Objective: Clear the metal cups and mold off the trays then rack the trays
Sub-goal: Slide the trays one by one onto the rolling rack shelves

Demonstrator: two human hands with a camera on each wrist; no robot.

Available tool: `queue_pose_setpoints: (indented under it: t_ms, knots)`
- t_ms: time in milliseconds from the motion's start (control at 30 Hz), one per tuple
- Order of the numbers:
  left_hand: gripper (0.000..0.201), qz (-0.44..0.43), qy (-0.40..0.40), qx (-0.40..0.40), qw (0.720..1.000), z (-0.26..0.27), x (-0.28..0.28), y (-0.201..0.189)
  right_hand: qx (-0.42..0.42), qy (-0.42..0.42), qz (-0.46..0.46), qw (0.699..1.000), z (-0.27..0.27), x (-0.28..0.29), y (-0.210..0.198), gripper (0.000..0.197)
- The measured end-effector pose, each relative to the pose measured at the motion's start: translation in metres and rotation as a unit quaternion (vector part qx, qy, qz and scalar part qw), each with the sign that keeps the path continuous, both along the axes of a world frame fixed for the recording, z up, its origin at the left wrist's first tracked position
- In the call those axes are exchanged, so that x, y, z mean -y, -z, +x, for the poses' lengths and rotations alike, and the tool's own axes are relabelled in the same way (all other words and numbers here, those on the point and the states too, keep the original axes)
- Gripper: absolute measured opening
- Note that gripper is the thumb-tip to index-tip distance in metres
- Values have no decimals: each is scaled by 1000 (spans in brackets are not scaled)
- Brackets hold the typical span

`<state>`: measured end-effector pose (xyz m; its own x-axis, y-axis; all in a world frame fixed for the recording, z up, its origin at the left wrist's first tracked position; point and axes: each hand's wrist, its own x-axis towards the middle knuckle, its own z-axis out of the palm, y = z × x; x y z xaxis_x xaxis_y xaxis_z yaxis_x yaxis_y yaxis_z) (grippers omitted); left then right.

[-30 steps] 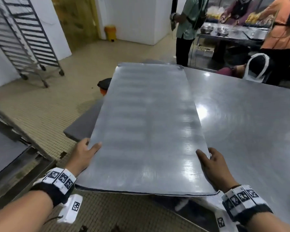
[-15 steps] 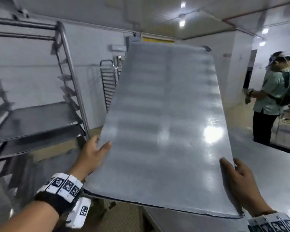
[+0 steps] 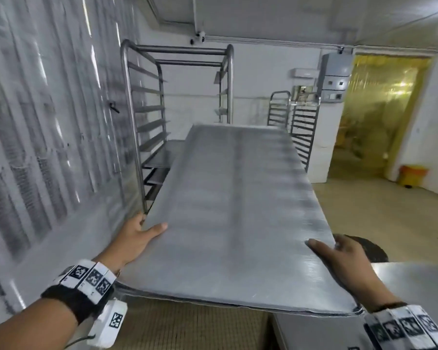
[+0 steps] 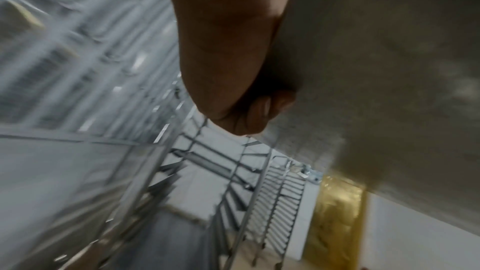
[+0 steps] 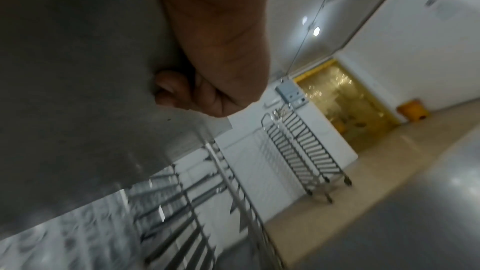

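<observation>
Tray now rackward, both hands gripping

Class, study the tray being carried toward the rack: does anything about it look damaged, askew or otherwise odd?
One thing: the tray's near edge looks uneven, dipping at the corner by the right hand. Otherwise the tray is bare, with the left hand gripping the other near corner, and the rack behind stands upright.

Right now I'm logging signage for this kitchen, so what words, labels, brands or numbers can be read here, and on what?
No readable words or numbers.
Left wristband: black-and-white square code markers, no letters.
Right wristband: the same kind of markers.
Grey wall box: too blurred to read anything.
Tray: no markings seen.
</observation>
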<state>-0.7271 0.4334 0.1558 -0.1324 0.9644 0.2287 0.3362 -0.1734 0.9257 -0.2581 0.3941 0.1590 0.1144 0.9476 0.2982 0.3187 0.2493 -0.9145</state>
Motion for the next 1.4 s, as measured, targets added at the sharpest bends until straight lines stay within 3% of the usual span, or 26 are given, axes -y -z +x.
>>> queue_pose_setpoints:
  t_ms: [167, 267, 433, 567, 633, 867, 1100, 1267, 1400]
  knots:
    - [102, -103, -83, -13, 991, -53, 60, 65, -32, -83, -114, 990, -31, -4, 52, 27]
    - [88, -125, -111, 5, 986, -61, 96, 79, -47, -118, -152, 980, -53, 6, 68, 21]
    - [88, -156, -129, 8, 979, -74, 124, 105, -42, -138, -192, 971, -70, 6, 87, 27]
    - [46, -166, -133, 7, 977, -76, 125, 105, -29, -132, -210, 968, -81, -1, 87, 27]
    - [39, -171, -135, -3, 976, -79, 116, 103, -27, -130, -211, 969, -87, -9, 87, 26]
    - [42, -179, -127, -14, 975, -110, 55, 107, -12, -94, -218, 971, -116, -60, 83, 21]
    - [75, -170, -121, -15, 978, -161, -39, 123, 18, -55, -197, 979, -160, -127, 92, 25]
    - [90, -174, -99, -10, 980, -196, -103, 142, 21, -32, -214, 976, -190, -171, 107, 48]
    - [76, -200, -87, -23, 976, -209, -130, 160, 54, -8, -225, 973, -208, -198, 120, 41]
